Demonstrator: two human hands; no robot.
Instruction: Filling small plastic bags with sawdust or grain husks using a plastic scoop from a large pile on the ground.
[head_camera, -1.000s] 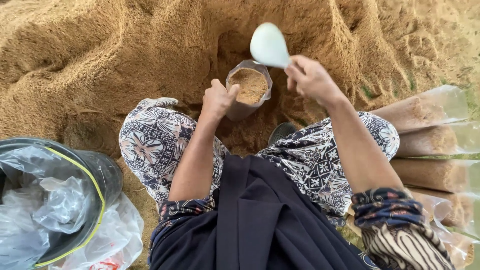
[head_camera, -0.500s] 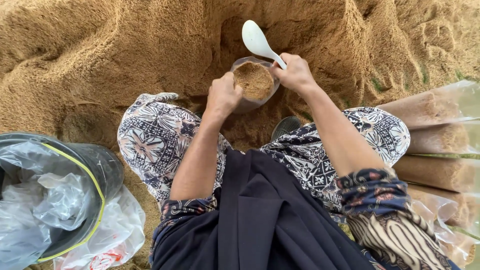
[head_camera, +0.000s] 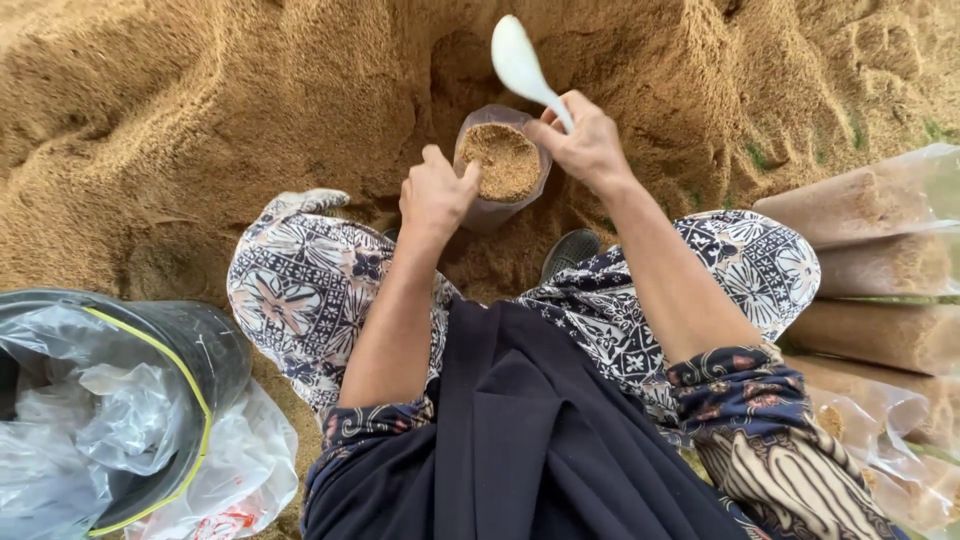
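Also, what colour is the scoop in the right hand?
White: the scoop, held by the right hand, shows plainly in the head view.

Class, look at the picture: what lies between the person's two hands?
In the head view, a clear bag filled with brown sawdust sits between the left hand and the right hand, which holds a white scoop.

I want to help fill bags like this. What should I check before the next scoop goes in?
1. Bag mouth held open: left hand grips the rim of the clear bag. Ok.
2. Bag upright: it stands straight in the sawdust pile. Ok.
3. Room left in bag: filling sits almost at the rim. Not ok.
4. Scoop held firmly: right hand grips the white scoop by its handle. Ok.
5. Scoop loaded: cannot tell.
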